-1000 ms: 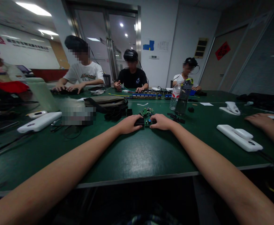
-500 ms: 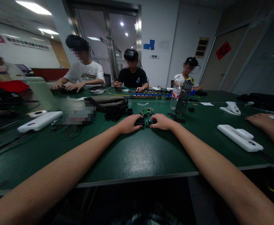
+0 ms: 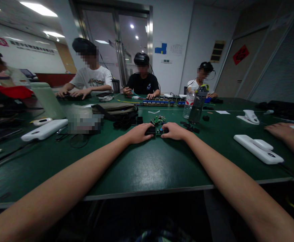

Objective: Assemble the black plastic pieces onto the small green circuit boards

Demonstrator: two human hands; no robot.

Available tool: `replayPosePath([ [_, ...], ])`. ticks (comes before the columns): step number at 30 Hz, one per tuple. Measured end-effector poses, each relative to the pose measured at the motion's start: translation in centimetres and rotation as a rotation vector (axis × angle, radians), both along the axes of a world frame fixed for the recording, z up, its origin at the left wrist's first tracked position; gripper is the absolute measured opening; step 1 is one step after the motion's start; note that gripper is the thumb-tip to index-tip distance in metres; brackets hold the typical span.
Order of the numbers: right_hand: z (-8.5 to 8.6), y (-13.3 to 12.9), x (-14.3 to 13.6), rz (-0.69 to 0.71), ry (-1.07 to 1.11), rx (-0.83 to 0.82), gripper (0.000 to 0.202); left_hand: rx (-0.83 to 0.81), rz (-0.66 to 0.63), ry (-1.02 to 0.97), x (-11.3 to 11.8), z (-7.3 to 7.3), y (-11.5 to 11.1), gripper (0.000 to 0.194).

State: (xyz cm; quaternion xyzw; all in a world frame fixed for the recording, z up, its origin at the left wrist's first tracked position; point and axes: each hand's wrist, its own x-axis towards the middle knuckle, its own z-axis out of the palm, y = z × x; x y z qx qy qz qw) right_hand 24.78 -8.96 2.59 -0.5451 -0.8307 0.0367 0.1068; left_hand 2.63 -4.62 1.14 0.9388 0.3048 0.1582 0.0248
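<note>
And here at the near side of the tabletop (image 3: 147, 171), both hands are in close: the left hand (image 3: 139, 133) has its grip closed around a small black box (image 3: 150, 130), thumb on the near side, fingers over the far side. Just across from it, the right hand (image 3: 174, 131) pinches the right end of a green board (image 3: 159, 132), its grip nearly closed, a blue part showing by the fingertips. The board sits between the 2 hands, right up at the box's end; whether it reaches inside, I cannot tell. Just beyond, there's a pile of green boards (image 3: 158, 119), and to its left a cluster of black boxes (image 3: 127, 121) in front of a bag (image 3: 115, 110). Over to the right, dark flat parts (image 3: 190, 127) lie near 2 upright bottles, a clear bottle (image 3: 188, 107) and a grey bottle (image 3: 196, 111). Out wide, a white power bank (image 3: 257, 150) on the right, another white device (image 3: 45, 130) on the left. Across the far side, 3 people in headsets have their hands at work, and another person's hand (image 3: 279, 129) rests at the right edge.
</note>
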Motion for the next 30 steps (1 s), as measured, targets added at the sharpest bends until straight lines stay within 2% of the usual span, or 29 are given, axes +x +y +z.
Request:
replayPosePath([
  [5, -0.06, 0.09, 0.11, -0.004, 0.005, -0.007, 0.035, 0.008, 0.005, 0.003, 0.01, 0.01, -0.09, 0.043],
  [17, -0.21, 0.09, 0.21, 0.006, 0.026, 0.006, 0.033, 0.06, 0.106, -0.005, 0.02, 0.14, -0.41, 0.039],
  [30, -0.31, 0.13, 0.27, 0.007, 0.021, 0.019, 0.032, 0.053, 0.081, 0.005, 0.13, 0.23, -0.48, 0.04],
])
